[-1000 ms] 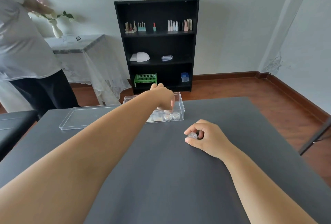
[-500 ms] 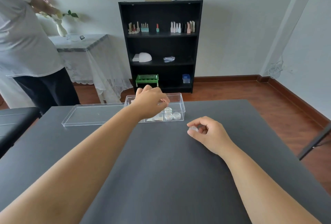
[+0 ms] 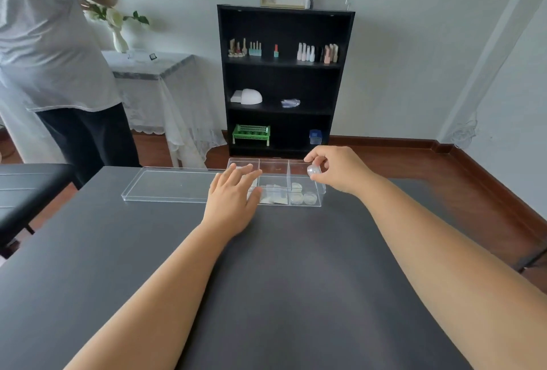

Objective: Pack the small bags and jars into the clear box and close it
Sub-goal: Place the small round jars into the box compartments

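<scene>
Your left hand [image 3: 231, 198] lies flat with fingers spread over the left end of the clear box [image 3: 273, 166], hiding what sits beneath, while blurred small bags [image 3: 273, 193] fill the middle compartment. Your right hand [image 3: 340, 173], down on the table [image 3: 266, 281] a second ago, now pinches a small jar [image 3: 314, 169] above the right compartment, with the lid [image 3: 168, 184] lying just left.

Glossy clear plastic box [image 3: 273, 167], matt table [image 3: 266, 281]

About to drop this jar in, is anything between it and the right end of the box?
Nothing visible. The right hand holds the jar over the clear box, open, whose lid lies to its left.
</scene>
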Demonstrator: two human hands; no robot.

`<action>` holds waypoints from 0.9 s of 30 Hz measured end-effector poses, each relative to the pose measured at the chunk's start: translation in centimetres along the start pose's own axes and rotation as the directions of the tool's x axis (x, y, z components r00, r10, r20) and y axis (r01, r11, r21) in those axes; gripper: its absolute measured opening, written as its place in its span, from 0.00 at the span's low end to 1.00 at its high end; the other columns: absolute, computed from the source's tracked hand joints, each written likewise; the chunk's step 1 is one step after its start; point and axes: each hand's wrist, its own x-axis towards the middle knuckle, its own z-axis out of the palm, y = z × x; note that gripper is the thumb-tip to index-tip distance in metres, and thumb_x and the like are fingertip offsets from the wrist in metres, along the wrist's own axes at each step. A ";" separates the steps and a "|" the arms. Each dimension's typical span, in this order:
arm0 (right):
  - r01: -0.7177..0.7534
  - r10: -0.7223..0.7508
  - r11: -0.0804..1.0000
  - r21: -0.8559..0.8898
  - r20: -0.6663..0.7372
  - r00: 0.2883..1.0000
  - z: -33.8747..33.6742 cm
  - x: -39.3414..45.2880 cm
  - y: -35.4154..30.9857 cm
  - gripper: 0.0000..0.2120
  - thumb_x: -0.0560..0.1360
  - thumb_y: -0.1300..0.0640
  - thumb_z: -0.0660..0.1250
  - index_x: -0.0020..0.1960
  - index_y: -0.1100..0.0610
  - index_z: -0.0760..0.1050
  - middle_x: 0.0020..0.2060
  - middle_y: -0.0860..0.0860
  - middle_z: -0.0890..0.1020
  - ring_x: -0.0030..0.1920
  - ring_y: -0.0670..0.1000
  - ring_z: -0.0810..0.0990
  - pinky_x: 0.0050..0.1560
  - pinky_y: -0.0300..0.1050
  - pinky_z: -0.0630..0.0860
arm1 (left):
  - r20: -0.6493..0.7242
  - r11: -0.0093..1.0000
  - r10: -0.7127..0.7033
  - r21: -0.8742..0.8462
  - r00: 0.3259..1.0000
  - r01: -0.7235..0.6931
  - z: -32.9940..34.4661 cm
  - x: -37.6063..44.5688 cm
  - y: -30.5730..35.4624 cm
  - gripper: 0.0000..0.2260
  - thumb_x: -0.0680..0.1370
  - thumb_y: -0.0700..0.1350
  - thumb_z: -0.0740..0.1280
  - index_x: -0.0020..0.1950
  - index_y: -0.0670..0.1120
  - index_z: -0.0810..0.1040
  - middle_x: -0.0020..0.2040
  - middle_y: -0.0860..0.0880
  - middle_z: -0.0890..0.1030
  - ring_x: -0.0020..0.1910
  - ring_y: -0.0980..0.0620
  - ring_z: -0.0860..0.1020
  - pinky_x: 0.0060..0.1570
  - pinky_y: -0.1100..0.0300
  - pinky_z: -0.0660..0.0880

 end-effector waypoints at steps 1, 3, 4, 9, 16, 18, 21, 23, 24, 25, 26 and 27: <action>-0.001 0.005 0.997 -0.075 0.058 0.998 0.2 0.6 -0.2 0.12 0.72 0.56 0.71 0.55 0.47 0.78 0.43 0.45 0.80 0.43 0.46 0.77 0.37 0.40 0.73 | 0.018 1.000 0.002 0.009 1.000 -0.002 0.1 0.1 -0.1 0.20 0.82 0.55 0.53 0.73 0.55 0.66 0.75 0.52 0.66 0.77 0.46 0.56 0.74 0.46 0.49; 0.004 0.027 0.978 -0.208 0.147 0.989 0.6 1.5 -0.7 0.10 0.71 0.55 0.72 0.52 0.48 0.78 0.41 0.45 0.80 0.43 0.48 0.78 0.34 0.40 0.72 | 0.045 1.000 0.017 0.017 0.999 -0.018 0.3 0.0 -0.2 0.20 0.83 0.54 0.51 0.75 0.55 0.64 0.76 0.52 0.64 0.77 0.46 0.53 0.75 0.46 0.48; 0.011 0.039 0.962 -0.272 0.177 0.983 0.8 1.9 -1.0 0.08 0.70 0.55 0.73 0.48 0.48 0.78 0.41 0.46 0.80 0.43 0.49 0.78 0.33 0.40 0.72 | 0.055 1.000 0.026 0.012 0.998 -0.027 0.3 0.0 -0.3 0.20 0.83 0.54 0.51 0.75 0.55 0.63 0.77 0.52 0.63 0.78 0.46 0.53 0.75 0.46 0.48; 0.022 0.091 0.895 -0.446 0.230 0.969 1.5 3.2 -1.9 0.06 0.70 0.51 0.75 0.39 0.50 0.79 0.39 0.47 0.82 0.39 0.48 0.79 0.36 0.43 0.75 | 0.049 0.999 0.044 0.001 0.998 -0.044 0.5 -0.4 -0.5 0.20 0.83 0.52 0.52 0.76 0.54 0.62 0.76 0.52 0.65 0.78 0.46 0.52 0.74 0.47 0.46; -0.031 0.158 0.886 -0.463 0.237 0.959 2.1 3.0 -2.2 0.08 0.73 0.52 0.67 0.40 0.53 0.83 0.37 0.49 0.83 0.41 0.51 0.79 0.41 0.45 0.74 | 0.040 0.999 0.045 -0.017 0.998 -0.044 0.6 -0.3 -0.5 0.20 0.83 0.49 0.54 0.76 0.53 0.62 0.75 0.52 0.67 0.78 0.45 0.52 0.74 0.47 0.44; -0.049 0.183 0.890 -0.454 0.257 0.949 1.9 3.0 -2.4 0.10 0.73 0.53 0.65 0.38 0.53 0.83 0.35 0.49 0.82 0.40 0.51 0.79 0.41 0.46 0.74 | 0.042 0.999 0.043 -0.012 0.998 -0.042 0.6 -0.3 -0.5 0.20 0.83 0.48 0.53 0.76 0.53 0.62 0.74 0.51 0.67 0.78 0.45 0.52 0.74 0.47 0.44; -0.053 0.200 0.894 -0.444 0.289 0.936 1.7 2.8 -2.6 0.10 0.72 0.54 0.64 0.35 0.51 0.81 0.34 0.47 0.80 0.41 0.51 0.79 0.43 0.47 0.71 | 0.049 0.999 0.043 0.003 0.998 -0.043 0.6 -0.3 -0.4 0.20 0.83 0.48 0.53 0.76 0.53 0.61 0.75 0.51 0.66 0.78 0.44 0.51 0.74 0.47 0.43; -0.056 0.196 0.901 -0.431 0.288 0.937 1.7 2.7 -2.8 0.10 0.73 0.55 0.63 0.38 0.50 0.82 0.37 0.45 0.81 0.44 0.51 0.79 0.47 0.48 0.71 | 0.061 0.999 0.047 0.012 0.997 -0.047 0.5 -0.3 -0.3 0.20 0.83 0.48 0.53 0.76 0.54 0.60 0.76 0.51 0.64 0.78 0.45 0.50 0.74 0.47 0.42; -0.058 0.191 0.905 -0.422 0.280 0.941 1.7 2.6 -2.8 0.10 0.73 0.55 0.63 0.40 0.50 0.83 0.38 0.45 0.82 0.45 0.51 0.79 0.48 0.48 0.70 | 0.069 0.999 0.049 0.002 0.996 -0.049 0.4 -0.3 -0.4 0.20 0.83 0.49 0.54 0.76 0.54 0.60 0.77 0.51 0.62 0.78 0.45 0.49 0.73 0.47 0.40; -0.058 0.183 0.909 -0.413 0.269 0.946 1.6 2.5 -2.8 0.10 0.73 0.55 0.62 0.42 0.49 0.83 0.39 0.44 0.82 0.45 0.51 0.79 0.49 0.48 0.69 | 0.072 0.998 0.052 -0.025 0.996 -0.050 0.3 -0.3 -0.5 0.21 0.82 0.49 0.55 0.76 0.55 0.60 0.78 0.51 0.61 0.78 0.46 0.48 0.73 0.48 0.39; -0.059 0.171 0.914 -0.401 0.251 0.953 1.5 2.4 -2.7 0.10 0.74 0.55 0.62 0.44 0.49 0.83 0.40 0.44 0.81 0.46 0.51 0.78 0.49 0.47 0.69 | 0.068 0.996 0.057 -0.066 0.996 -0.052 0.1 -0.4 -0.7 0.21 0.82 0.49 0.57 0.76 0.56 0.61 0.78 0.52 0.59 0.78 0.47 0.47 0.72 0.48 0.38; -0.058 0.151 0.923 -0.381 0.219 0.964 1.4 2.2 -2.5 0.10 0.74 0.55 0.62 0.45 0.48 0.83 0.39 0.43 0.79 0.47 0.51 0.78 0.50 0.47 0.70 | 0.050 0.992 0.064 -0.115 0.997 -0.058 -0.2 -0.5 -0.9 0.22 0.81 0.48 0.59 0.75 0.57 0.61 0.78 0.52 0.59 0.78 0.48 0.47 0.72 0.48 0.38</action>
